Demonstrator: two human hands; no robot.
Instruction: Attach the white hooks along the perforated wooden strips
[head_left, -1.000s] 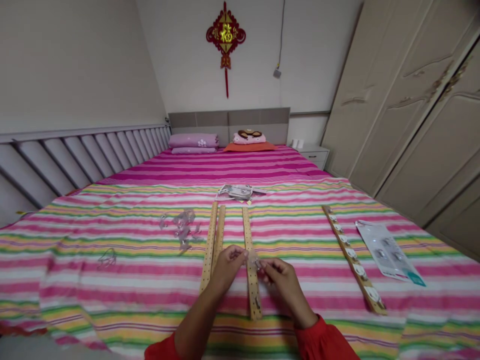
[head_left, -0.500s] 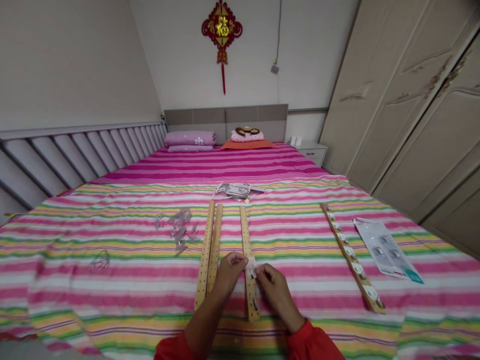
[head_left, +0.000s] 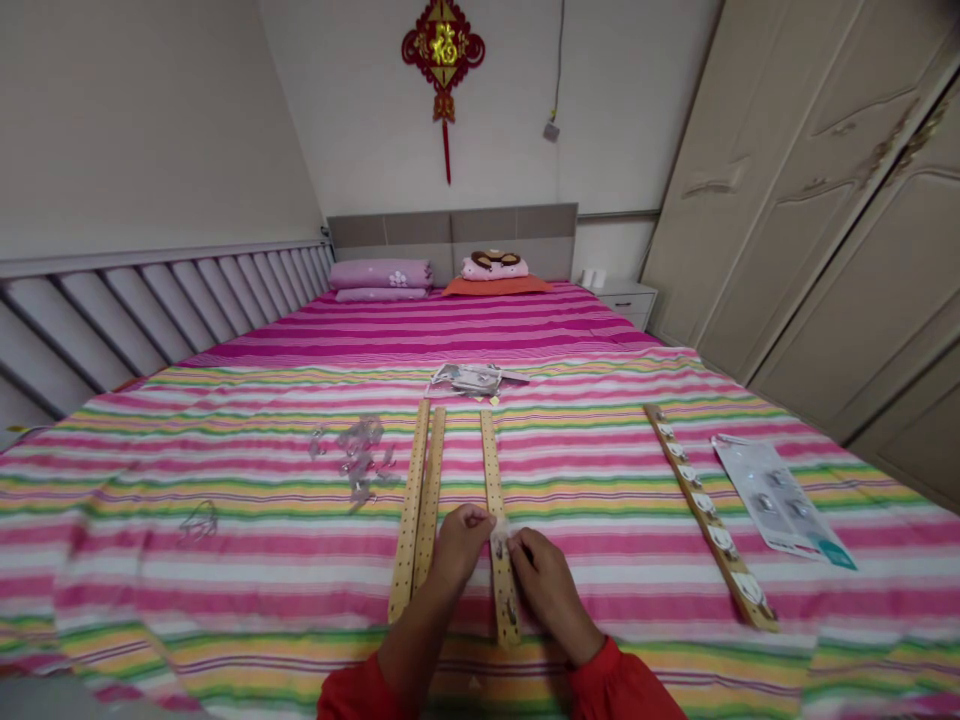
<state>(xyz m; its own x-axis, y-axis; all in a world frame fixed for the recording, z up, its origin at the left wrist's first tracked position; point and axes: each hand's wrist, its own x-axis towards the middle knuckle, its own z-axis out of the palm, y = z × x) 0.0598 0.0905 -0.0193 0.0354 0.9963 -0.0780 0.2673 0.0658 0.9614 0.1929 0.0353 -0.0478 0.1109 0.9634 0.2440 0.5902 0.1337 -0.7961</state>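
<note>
A narrow wooden strip with rows of holes [head_left: 492, 470] lies lengthwise on the striped sheet between my hands. On its nearer half sits a small clear adhesive hook [head_left: 500, 541] with a metal hook part. My left hand [head_left: 459, 548] pinches the left edge of that hook. From the right, my right hand [head_left: 546, 580] has thumb and finger closed at its other edge. Closer to me, another hook [head_left: 511, 608] sits on the strip's near end. Two similar perforated strips [head_left: 406, 520] lie side by side just left of my left hand.
Loose clear hooks [head_left: 363, 450] are heaped at the left. Farther left lies a thin tangled loop [head_left: 201, 521]. On the right are a strip bearing several hooks [head_left: 703, 503] and a clear blister pack [head_left: 780, 503]. More packaging [head_left: 472, 379] lies ahead, before the pillows [head_left: 382, 275].
My right fingers have shifted slightly at the hook's edge, and the hook now looks flatter against the strip. My left hand stays nearly in place.
</note>
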